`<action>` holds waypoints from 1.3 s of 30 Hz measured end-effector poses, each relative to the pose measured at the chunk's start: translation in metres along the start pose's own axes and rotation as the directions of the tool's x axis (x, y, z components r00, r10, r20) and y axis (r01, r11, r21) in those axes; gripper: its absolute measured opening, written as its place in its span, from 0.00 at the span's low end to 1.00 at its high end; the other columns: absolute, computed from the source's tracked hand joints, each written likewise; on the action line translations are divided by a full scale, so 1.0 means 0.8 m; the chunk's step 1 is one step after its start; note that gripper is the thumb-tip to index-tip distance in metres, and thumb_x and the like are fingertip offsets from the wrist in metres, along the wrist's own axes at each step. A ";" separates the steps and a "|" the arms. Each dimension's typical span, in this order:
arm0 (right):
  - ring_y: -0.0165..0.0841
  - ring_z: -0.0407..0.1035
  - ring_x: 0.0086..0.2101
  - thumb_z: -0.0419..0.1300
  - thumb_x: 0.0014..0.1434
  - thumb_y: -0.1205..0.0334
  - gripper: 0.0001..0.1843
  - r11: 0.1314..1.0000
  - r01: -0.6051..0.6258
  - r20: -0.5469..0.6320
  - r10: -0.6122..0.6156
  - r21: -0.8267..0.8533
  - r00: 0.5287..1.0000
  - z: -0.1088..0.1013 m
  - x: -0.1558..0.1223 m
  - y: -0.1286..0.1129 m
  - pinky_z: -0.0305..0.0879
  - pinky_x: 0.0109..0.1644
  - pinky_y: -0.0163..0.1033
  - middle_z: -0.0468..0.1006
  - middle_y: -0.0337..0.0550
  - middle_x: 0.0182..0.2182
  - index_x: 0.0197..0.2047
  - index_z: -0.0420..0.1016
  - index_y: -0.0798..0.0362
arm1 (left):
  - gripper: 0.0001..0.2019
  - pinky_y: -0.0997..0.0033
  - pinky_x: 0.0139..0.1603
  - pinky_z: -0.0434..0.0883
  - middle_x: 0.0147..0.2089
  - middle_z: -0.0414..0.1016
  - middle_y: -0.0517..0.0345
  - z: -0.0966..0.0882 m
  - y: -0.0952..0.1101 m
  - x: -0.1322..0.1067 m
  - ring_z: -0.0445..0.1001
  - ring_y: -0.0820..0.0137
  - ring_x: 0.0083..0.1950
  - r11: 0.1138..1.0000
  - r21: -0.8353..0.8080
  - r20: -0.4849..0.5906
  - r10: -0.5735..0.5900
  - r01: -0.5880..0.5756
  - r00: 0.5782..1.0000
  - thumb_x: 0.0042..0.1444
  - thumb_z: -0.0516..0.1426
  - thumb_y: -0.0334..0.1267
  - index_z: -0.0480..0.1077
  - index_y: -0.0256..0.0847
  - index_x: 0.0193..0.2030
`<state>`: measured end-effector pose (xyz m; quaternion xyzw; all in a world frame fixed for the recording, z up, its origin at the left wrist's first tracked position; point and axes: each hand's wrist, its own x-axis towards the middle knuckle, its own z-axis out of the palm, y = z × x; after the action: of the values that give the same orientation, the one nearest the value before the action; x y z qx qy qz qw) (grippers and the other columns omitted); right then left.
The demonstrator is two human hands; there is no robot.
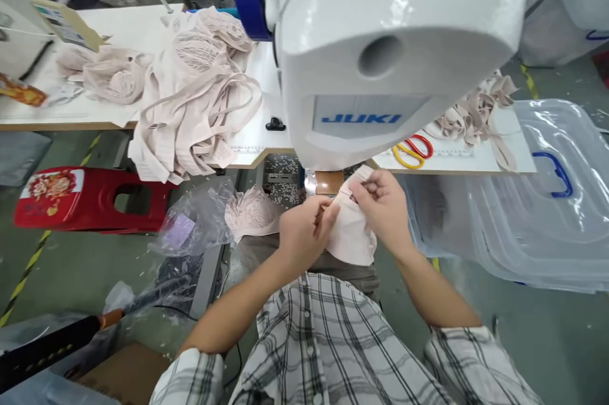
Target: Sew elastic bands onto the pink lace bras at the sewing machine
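A pale pink bra (pixel 352 237) lies across my lap, below the head of a white sewing machine (pixel 399 68). One of its lacy cups (pixel 252 211) shows to the left of my hands. My left hand (pixel 307 227) pinches the fabric edge between thumb and fingers. Higher up and to the right, my right hand (pixel 383 202) grips the bra's band end close to the machine's metal arm. The part of the bra between the two cups is hidden behind my left hand and wrist.
A heap of pink bras (pixel 195 94) hangs over the table's front edge at left. Scissors with red and yellow handles (pixel 412 152) lie right of the machine, near beige straps (pixel 476 113). Clear plastic bins (pixel 547 221) stand at right, a red stool (pixel 95 199) at left.
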<state>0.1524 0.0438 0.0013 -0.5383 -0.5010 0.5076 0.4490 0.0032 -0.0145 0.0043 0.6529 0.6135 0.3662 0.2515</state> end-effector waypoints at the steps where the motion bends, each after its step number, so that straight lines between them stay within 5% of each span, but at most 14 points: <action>1: 0.28 0.65 0.20 0.65 0.51 0.53 0.14 1.000 0.003 0.020 -0.002 -0.017 1.000 -0.002 0.011 0.000 0.61 0.25 0.34 0.71 0.32 0.19 0.30 0.63 0.48 | 0.17 0.75 0.29 0.62 0.26 0.74 0.62 -0.002 -0.005 0.002 0.70 0.74 0.26 0.995 0.082 -0.018 0.064 -0.062 0.998 0.71 0.48 0.46 0.74 0.39 0.45; 5: 0.28 0.63 0.22 0.63 0.54 0.54 0.11 0.992 0.091 0.143 -0.077 -0.093 0.987 -0.006 0.047 -0.001 0.60 0.28 0.35 0.70 0.31 0.20 0.33 0.65 0.49 | 0.18 0.72 0.28 0.57 0.23 0.74 0.62 -0.008 -0.020 0.013 0.68 0.74 0.24 0.874 0.387 -0.023 0.328 -0.295 0.944 0.73 0.46 0.41 0.77 0.43 0.51; 8: 0.29 0.64 0.24 0.60 0.56 0.58 0.07 0.962 0.194 0.218 -0.151 -0.192 0.964 -0.004 0.063 -0.009 0.62 0.32 0.37 0.69 0.32 0.20 0.33 0.66 0.49 | 0.18 0.71 0.26 0.54 0.18 0.69 0.64 -0.010 -0.022 0.020 0.64 0.75 0.21 0.800 0.497 -0.035 0.406 -0.336 0.913 0.72 0.47 0.39 0.79 0.43 0.50; 17: 0.33 0.63 0.28 0.58 0.57 0.59 0.04 0.900 0.276 0.292 -0.179 -0.336 0.940 0.004 0.089 -0.016 0.60 0.34 0.40 0.67 0.33 0.21 0.33 0.67 0.50 | 0.18 0.73 0.25 0.53 0.20 0.74 0.62 -0.025 -0.018 0.031 0.66 0.75 0.22 0.814 0.538 0.030 0.239 -0.217 0.971 0.71 0.48 0.43 0.80 0.48 0.50; 30: 0.30 0.58 0.24 0.58 0.57 0.59 0.14 0.873 0.319 0.312 -0.207 -0.369 0.927 0.006 0.100 -0.012 0.54 0.31 0.39 0.63 0.34 0.20 0.27 0.54 0.48 | 0.20 0.71 0.24 0.51 0.18 0.72 0.60 -0.028 -0.013 0.039 0.65 0.74 0.20 0.820 0.541 0.038 0.195 -0.184 0.980 0.71 0.47 0.43 0.81 0.47 0.47; 39: 0.33 0.63 0.26 0.57 0.58 0.58 0.05 0.867 0.315 0.304 -0.203 -0.385 0.931 0.006 0.100 -0.008 0.58 0.33 0.40 0.66 0.34 0.21 0.34 0.66 0.49 | 0.20 0.71 0.22 0.48 0.15 0.67 0.62 -0.028 -0.011 0.040 0.61 0.74 0.19 0.783 0.577 0.030 0.262 -0.231 0.965 0.70 0.48 0.41 0.82 0.47 0.45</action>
<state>0.1460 0.1239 -0.0002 -0.4814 -0.7212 0.3844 0.3167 -0.0205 0.0152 0.0169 0.7629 0.6110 0.2102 -0.0236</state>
